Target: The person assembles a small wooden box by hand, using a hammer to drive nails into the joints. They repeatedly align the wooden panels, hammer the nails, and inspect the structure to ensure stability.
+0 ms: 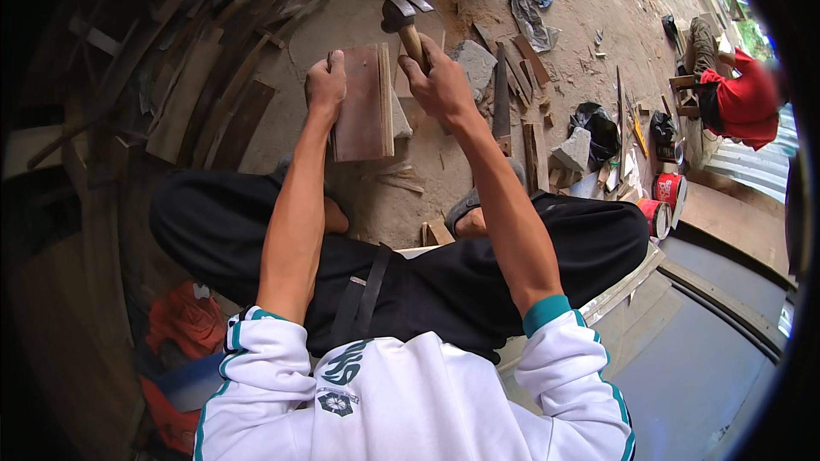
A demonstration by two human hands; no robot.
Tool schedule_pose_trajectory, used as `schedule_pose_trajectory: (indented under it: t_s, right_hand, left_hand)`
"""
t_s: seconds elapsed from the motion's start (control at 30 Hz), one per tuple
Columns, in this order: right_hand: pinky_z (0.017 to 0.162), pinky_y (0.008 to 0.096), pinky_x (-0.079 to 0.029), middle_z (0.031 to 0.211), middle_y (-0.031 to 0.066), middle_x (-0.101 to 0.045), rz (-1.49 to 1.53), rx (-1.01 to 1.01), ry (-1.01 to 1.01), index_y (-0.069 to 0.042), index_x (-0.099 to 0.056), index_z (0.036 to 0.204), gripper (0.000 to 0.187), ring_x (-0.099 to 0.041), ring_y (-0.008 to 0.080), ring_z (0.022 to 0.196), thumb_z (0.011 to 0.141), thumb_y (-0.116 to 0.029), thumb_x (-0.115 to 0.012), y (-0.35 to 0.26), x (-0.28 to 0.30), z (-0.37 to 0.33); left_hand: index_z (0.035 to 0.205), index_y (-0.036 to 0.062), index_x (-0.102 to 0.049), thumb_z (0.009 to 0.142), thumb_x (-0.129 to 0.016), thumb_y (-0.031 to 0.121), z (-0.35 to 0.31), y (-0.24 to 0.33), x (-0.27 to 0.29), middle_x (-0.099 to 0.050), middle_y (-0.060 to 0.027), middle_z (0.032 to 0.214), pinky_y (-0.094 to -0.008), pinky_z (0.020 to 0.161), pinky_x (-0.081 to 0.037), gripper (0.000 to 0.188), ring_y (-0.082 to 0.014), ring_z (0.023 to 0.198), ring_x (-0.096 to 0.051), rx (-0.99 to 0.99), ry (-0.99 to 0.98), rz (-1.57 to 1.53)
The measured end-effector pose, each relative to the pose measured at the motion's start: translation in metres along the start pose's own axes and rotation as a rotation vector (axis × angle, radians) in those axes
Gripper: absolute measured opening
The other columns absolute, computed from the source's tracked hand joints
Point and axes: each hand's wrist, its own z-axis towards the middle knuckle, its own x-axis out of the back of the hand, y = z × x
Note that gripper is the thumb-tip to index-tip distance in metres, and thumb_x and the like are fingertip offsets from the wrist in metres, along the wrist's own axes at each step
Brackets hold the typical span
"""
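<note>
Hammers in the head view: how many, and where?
1. The hammer is in the right hand, to the right of the brown wooden piece held by the left hand. Others may be hidden among the scrap.

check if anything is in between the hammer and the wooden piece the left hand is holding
Nothing visible stands in between: the head of the hammer in the right hand sits beyond the far end of the wooden piece in the left hand, with ground showing in the gap.
</note>
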Motion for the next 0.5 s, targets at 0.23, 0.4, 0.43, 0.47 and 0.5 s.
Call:
schedule_pose_trajectory:
  t_s: [0.23,0.4,0.43,0.47,0.5]
  right_hand:
    - [0.077,0.0454,-0.051,0.090,0.0263,-0.067,-0.057,0.066,0.031,-0.009,-0.052,0.133,0.046,-0.067,0.0420,0.086,0.091,-0.027,-0.061,0.018,-0.014,-0.003]
    - [0.079,0.0522,-0.050,0.092,0.0318,-0.065,-0.007,0.093,0.047,-0.006,-0.050,0.131,0.046,-0.063,0.0492,0.090,0.088,-0.022,-0.058,0.013,-0.007,-0.004]
    - [0.079,0.0523,-0.050,0.092,0.0319,-0.065,0.030,0.104,0.066,-0.006,-0.050,0.131,0.046,-0.062,0.0492,0.090,0.088,-0.022,-0.058,0.010,-0.007,-0.008]
    - [0.079,0.0524,-0.050,0.092,0.0319,-0.065,0.067,0.115,0.085,-0.006,-0.050,0.131,0.046,-0.062,0.0492,0.090,0.088,-0.021,-0.058,0.006,-0.006,-0.012]
    - [0.079,0.0525,-0.050,0.092,0.0320,-0.065,0.104,0.126,0.104,-0.006,-0.050,0.131,0.047,-0.062,0.0491,0.091,0.087,-0.021,-0.058,0.004,-0.006,-0.014]
  left_hand:
    - [0.064,0.0021,-0.050,0.098,-0.053,0.040,0.003,-0.002,-0.004,-0.043,0.0007,0.059,-0.0340,0.054,-0.036,0.051,-0.0109,0.058,-0.039,-0.039,0.003,0.035]
    - [0.069,-0.0014,-0.055,0.097,-0.051,0.042,0.002,-0.001,-0.004,-0.050,-0.0082,0.057,-0.0380,0.059,-0.042,0.052,-0.0184,0.056,-0.049,-0.021,0.010,0.054]
    - [0.069,-0.0015,-0.055,0.097,-0.051,0.042,0.003,-0.003,-0.003,-0.051,-0.0094,0.058,-0.0387,0.059,-0.042,0.052,-0.0196,0.056,-0.050,-0.036,0.007,0.049]
    - [0.070,-0.0016,-0.056,0.097,-0.051,0.042,0.005,-0.005,-0.002,-0.051,-0.0107,0.058,-0.0393,0.060,-0.043,0.052,-0.0208,0.057,-0.050,-0.050,0.004,0.044]
    - [0.071,-0.0017,-0.056,0.097,-0.051,0.042,0.006,-0.007,-0.001,-0.052,-0.0119,0.059,-0.0400,0.060,-0.043,0.051,-0.0220,0.057,-0.051,-0.065,0.002,0.040]
